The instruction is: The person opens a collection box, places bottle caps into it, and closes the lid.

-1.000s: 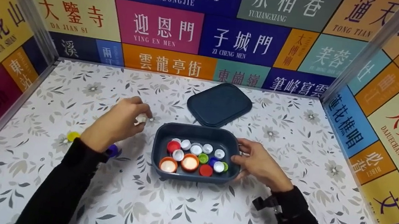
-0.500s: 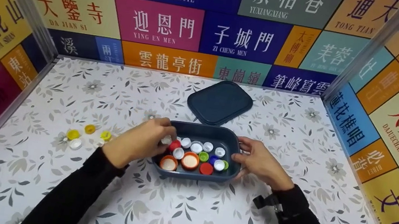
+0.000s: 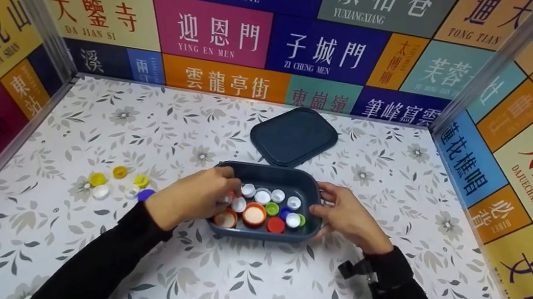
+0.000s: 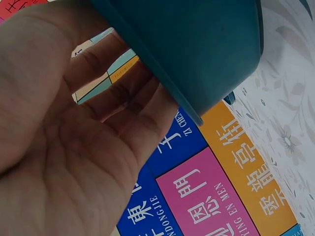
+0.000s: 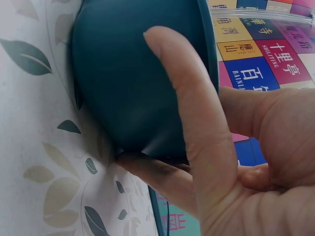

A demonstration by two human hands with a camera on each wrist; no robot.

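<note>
A dark blue plastic box (image 3: 263, 235) stands on the table with several bottle caps inside: white, green, blue, red and orange-rimmed ones, such as a red cap (image 3: 275, 225). Over the box's left rim reaches my left hand (image 3: 196, 194), its fingers bent down inside above the caps. The left wrist view shows those fingers (image 4: 142, 118) passing behind the rim; the fingertips and anything between them are hidden. My right hand (image 3: 347, 217) grips the right end of the box. In the right wrist view, one digit (image 5: 197, 103) lies along the outer wall, another finger low by the base.
Left of the box lie loose caps: a yellow cap (image 3: 97, 179), an orange-yellow cap (image 3: 120, 172), a white cap (image 3: 100, 192) and a blue cap (image 3: 145, 195), among others. A dark blue lid (image 3: 294, 137) lies behind the box. Printed panels (image 3: 219, 35) wall the floral-patterned table.
My left hand has moved right and down from beside the box, carrying a small white cap, until its fingers are inside the left end. My right hand has stayed on the box.
</note>
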